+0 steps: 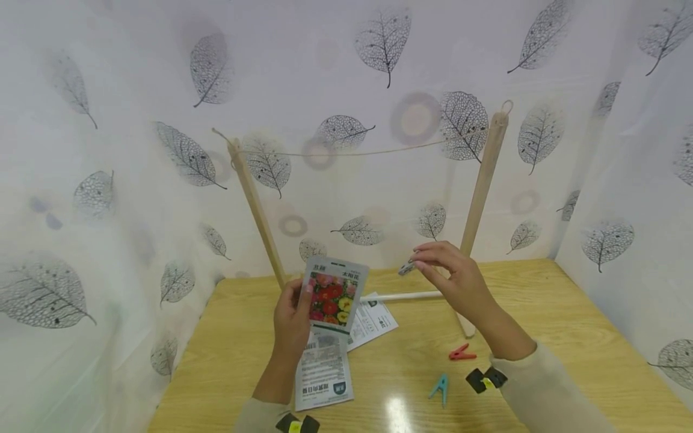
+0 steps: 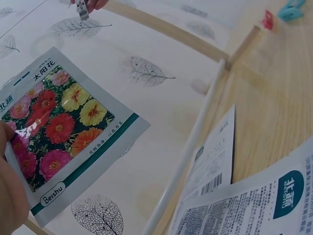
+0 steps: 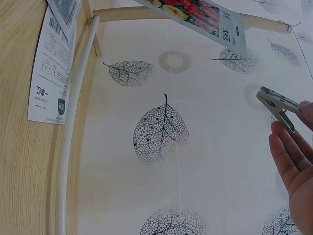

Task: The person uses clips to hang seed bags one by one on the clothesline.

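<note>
My left hand holds a seed packet by its left edge, thumb on the front, which pictures red, pink and yellow flowers. In the left wrist view the packet is raised above the table. Between the thumb and fingers of my right hand is a grey clothespin. The right wrist view shows this clothespin pinched at its handle end, its tip pointing away from the hand. The packet and the clothespin are apart.
Two wooden posts carry a thin string, with a white rod low between them. Two more packets lie overlapping, face down, on the wooden table. A red clothespin and a teal clothespin lie at the right.
</note>
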Demonstrator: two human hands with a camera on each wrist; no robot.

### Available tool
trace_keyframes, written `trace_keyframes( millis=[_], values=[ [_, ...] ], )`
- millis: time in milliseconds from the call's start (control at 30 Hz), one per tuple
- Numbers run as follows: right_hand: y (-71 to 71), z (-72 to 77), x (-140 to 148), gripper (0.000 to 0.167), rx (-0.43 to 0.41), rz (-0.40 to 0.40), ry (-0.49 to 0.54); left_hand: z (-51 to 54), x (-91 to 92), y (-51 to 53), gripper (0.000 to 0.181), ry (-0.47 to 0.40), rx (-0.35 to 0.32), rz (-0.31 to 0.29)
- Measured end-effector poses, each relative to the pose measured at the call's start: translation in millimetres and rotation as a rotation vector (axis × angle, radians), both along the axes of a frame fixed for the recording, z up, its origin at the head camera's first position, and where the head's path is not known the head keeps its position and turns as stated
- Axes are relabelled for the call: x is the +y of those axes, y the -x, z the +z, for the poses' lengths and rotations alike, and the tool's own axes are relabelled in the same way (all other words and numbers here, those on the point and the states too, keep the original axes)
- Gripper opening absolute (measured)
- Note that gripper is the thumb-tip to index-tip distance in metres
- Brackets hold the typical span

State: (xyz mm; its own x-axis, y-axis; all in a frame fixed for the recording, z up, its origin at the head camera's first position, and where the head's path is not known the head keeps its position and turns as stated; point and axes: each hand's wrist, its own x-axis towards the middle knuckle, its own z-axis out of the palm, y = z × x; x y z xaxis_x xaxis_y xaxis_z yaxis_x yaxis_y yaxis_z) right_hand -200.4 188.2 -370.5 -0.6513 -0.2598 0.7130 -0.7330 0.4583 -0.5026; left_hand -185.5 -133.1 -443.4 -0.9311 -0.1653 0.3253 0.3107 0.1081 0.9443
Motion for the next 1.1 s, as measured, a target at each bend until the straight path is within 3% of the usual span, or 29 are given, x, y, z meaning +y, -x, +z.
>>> trace_keyframes(
  millis=[667,1100],
  values=[
    [1.9,9.6,-6,0.031,0.043,0.009,-0.01,3.0,0.5,5.2,0.031,-0.033,0.053,0.022],
    [6.0,15.6,-7,0.027,0.056,-0.003,-0.046,11.2,2.8,4.7,0.03,-0.063,0.075,0.045]
  ],
)
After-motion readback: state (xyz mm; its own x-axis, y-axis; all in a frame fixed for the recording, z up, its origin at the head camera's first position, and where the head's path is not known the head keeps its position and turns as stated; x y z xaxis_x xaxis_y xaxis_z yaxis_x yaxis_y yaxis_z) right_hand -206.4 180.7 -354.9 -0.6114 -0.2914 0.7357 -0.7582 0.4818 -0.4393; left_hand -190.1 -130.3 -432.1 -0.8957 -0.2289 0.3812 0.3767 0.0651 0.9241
